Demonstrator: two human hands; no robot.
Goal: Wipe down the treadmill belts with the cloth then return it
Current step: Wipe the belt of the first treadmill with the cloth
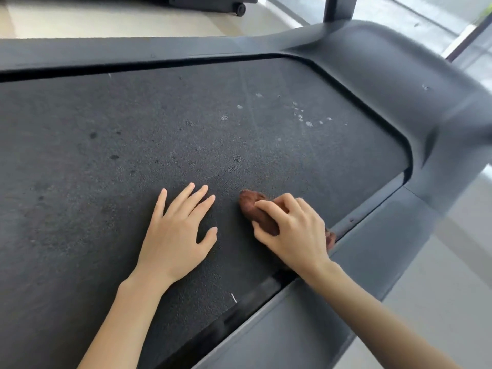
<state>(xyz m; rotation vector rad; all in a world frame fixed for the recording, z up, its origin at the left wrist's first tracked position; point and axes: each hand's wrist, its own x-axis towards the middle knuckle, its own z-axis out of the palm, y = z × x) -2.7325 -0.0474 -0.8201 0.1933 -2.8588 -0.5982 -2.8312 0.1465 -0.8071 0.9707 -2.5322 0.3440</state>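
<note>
**Gym or fitness room**

Looks like a workout space. Shows a wide, textured black treadmill belt (186,129) speckled with pale spots, framed by a grey side rail (306,328) and a moulded grey front cover (399,75), with a dark upright post (339,8) rising behind. Holds a second machine's base (213,0) on a small wheel (241,8) just beyond, on pale glossy floor (106,20) beside tall glass panes (439,12).

cloth (251,206) mostly hidden under right hand (295,233), belt (133,129) cut off — left edge
</note>
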